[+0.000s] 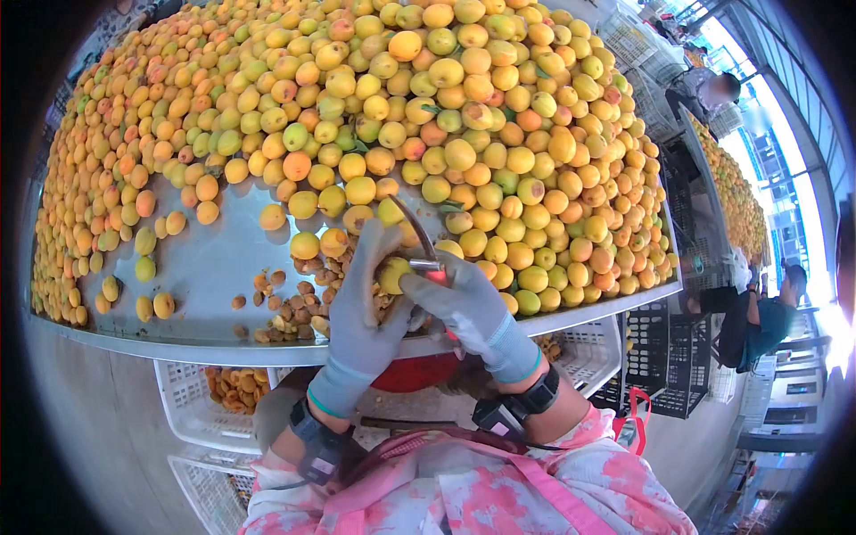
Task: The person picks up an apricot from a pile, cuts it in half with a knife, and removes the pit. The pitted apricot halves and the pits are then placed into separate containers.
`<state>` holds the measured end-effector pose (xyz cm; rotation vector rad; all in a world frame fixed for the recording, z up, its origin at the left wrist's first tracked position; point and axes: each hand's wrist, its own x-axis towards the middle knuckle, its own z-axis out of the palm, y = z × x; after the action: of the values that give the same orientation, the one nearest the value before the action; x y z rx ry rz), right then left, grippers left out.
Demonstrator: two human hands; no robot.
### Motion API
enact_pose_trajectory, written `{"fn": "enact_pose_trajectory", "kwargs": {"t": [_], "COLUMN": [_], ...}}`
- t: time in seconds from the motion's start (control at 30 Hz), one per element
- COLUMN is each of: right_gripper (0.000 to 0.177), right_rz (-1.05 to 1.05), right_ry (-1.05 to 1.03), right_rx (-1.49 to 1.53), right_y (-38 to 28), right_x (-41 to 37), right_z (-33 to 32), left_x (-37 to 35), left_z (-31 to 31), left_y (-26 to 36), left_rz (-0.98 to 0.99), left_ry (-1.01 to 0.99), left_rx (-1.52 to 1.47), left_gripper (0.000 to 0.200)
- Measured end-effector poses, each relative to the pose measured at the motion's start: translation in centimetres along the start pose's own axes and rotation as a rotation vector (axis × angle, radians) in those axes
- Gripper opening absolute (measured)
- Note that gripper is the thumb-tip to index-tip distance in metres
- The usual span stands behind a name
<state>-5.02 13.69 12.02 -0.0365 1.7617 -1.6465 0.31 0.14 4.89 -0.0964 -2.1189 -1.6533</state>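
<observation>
The yellow fruit [392,275] sits between the person's two gloved hands, over the near edge of the metal table [214,245]; it lies against the inner side of the left hand [361,308], whose fingers point away from the body and grip it; the right hand [473,308] is close on the fruit's other side, its thumb and fingertips reaching in towards it, so neither hand is clearly the nearer.

The right hand is closed on the red handle [437,277] of a curved blade [415,223]; the tool's long axis runs away from the body, the blade rising past the fruit's right side and bending leftward to its tip; the metal collar [426,265] is just beside the fruit, though whether the cutting edge touches it cannot be told.

Beyond the hands spreads the heap of fruit [499,134]; loose brown pits [299,309] lie just left of the left hand; a white crate [174,401] holding split fruit [236,390] stands below the table edge, on the person's left.
</observation>
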Motion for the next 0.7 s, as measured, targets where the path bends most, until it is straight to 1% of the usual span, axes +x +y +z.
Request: {"fn": "enact_pose_trajectory", "kwargs": {"t": [0.03, 0.1, 0.17, 0.2, 0.27, 0.3, 0.37, 0.4, 0.43, 0.47, 0.5, 0.57, 0.63, 0.67, 0.7], "right_gripper": [0.036, 0.034, 0.032, 0.032, 0.032, 0.032, 0.033, 0.034, 0.034, 0.033, 0.032, 0.032, 0.033, 0.033, 0.034], "right_rz": [-0.005, 0.030, -0.006, -0.016, -0.076, -0.087, -0.051, -0.060, -0.061, -0.026, 0.007, -0.072, 0.035, 0.035, 0.052], "right_ry": [-0.017, -0.021, -0.007, -0.011, 0.014, 0.013, 0.090, 0.120, 0.122, 0.162, 0.201, 0.262, 0.312, 0.315, 0.388], "right_rx": [-0.007, -0.054, 0.050, 0.048, 0.021, 0.017, -0.059, -0.069, -0.071, -0.134, -0.198, -0.489, -0.885, -0.886, -0.952], "right_y": [-0.1, 0.7, 1.5, 1.3, 0.7, 0.4, -0.4, -0.4, -0.6, -0.8, -0.7, 1.4, 1.8, 2.6, 3.7], "right_x": [-0.2, -0.1, -0.2, -0.5, -1.3, -1.8, -3.3, -4.5, -5.8, -7.2, -8.5, -10.6, -13.1, -14.0, -14.7], "right_z": [0.1, -0.3, -0.3, -0.3, -0.7, -1.0, -2.0, -2.6, -3.4, -4.2, -5.3, -9.1, -12.2, -13.9, -15.5], "left_x": [-0.3, -0.9, -1.1, -1.1, -1.1, -1.1, -1.3, -1.4, -1.4, -1.4, -1.3, -1.2, -1.3, -1.4, -1.4], "left_z": [0.1, 0.3, 0.2, 0.3, 0.5, 0.4, 0.1, -0.1, -0.3, -0.5, -0.6, -0.9, -0.9, -0.9, -0.8], "left_y": [0.2, 0.7, 1.6, 1.9, 2.4, 2.5, 2.2, 1.7, 0.9, 0.5, 0.6, 0.8, -0.3, -0.9, -1.3], "left_rz": [0.019, 0.001, -0.021, -0.012, -0.041, -0.030, -0.160, -0.156, -0.228, -0.299, -0.297, -0.491, -0.508, -0.508, -0.509], "left_ry": [-0.023, -0.009, 0.009, 0.012, 0.069, 0.071, 0.093, 0.092, 0.153, 0.214, 0.215, 0.352, 0.359, 0.375, 0.390], "left_rx": [0.059, 0.018, -0.093, -0.088, -0.273, -0.272, -0.303, -0.305, -0.285, -0.266, -0.271, -0.611, -0.620, -0.617, -0.616], "left_gripper": [0.075, 0.076, 0.077, 0.077, 0.078, 0.078, 0.072, 0.072, 0.066, 0.061, 0.061, 0.052, 0.050, 0.049, 0.048]}}
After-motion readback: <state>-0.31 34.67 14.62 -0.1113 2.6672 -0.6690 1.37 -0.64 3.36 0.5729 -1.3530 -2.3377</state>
